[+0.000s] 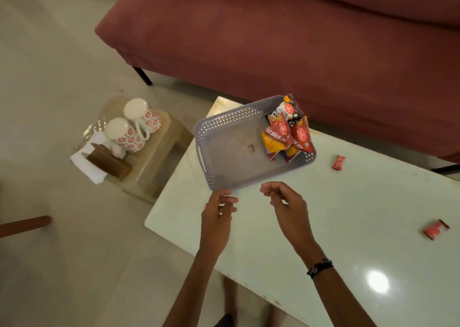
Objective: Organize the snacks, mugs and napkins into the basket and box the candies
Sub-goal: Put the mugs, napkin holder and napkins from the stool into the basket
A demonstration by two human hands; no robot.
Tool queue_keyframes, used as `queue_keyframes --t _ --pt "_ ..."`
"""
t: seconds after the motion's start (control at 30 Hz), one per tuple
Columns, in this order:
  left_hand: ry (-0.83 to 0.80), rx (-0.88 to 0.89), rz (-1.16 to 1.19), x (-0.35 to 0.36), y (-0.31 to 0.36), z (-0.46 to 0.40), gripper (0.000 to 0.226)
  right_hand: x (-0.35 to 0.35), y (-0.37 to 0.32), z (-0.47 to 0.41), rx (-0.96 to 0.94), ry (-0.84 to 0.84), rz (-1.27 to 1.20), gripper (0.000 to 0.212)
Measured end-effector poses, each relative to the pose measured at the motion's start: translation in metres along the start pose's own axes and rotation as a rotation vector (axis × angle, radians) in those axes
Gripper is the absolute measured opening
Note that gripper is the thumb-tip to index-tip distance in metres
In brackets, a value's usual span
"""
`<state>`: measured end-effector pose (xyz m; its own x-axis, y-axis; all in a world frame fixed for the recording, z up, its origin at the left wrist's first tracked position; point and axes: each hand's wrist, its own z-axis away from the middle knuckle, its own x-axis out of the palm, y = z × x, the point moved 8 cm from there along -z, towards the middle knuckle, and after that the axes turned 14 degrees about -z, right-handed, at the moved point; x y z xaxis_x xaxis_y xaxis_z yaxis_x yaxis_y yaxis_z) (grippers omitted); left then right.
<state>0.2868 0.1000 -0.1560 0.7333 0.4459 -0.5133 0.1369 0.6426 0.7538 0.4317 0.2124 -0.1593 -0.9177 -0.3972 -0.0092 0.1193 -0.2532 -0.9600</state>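
A grey perforated basket (225,125) stands on the white table (336,202), with several red and yellow snack packets (286,132) leaning in its right end. My left hand (217,214) and my right hand (286,204) hover just in front of the basket's near rim, fingers loosely curled and apart, holding nothing. Two red candies lie on the table to the right, one (338,162) near the basket and one (435,229) closer to the right edge. Two white mugs with red flowers (134,130) and a wooden holder with white napkins (99,162) sit on a low side table at the left.
A maroon sofa (273,32) runs along the far side of the table. The low stone side table (154,157) stands left of the white table, with a clear cover behind the mugs. A wooden edge (25,224) juts in at the far left.
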Motion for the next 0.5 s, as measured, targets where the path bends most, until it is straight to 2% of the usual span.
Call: queue_keyframes --t 0.27,0.37,0.5 --pt "0.301 -0.151 0.187 -0.097 -0.046 -0.081 0.021 0.128 0.002 -0.047 0.011 -0.138 -0.012 0.025" --pt "0.406 -0.192 0.162 -0.145 -0.069 -0.116 0.021 0.195 0.008 -0.069 0.016 -0.196 -0.005 0.029" --pt "0.544 -0.151 0.018 -0.209 -0.079 -0.153 0.027 0.279 0.012 -0.100 0.016 -0.236 0.033 0.027"
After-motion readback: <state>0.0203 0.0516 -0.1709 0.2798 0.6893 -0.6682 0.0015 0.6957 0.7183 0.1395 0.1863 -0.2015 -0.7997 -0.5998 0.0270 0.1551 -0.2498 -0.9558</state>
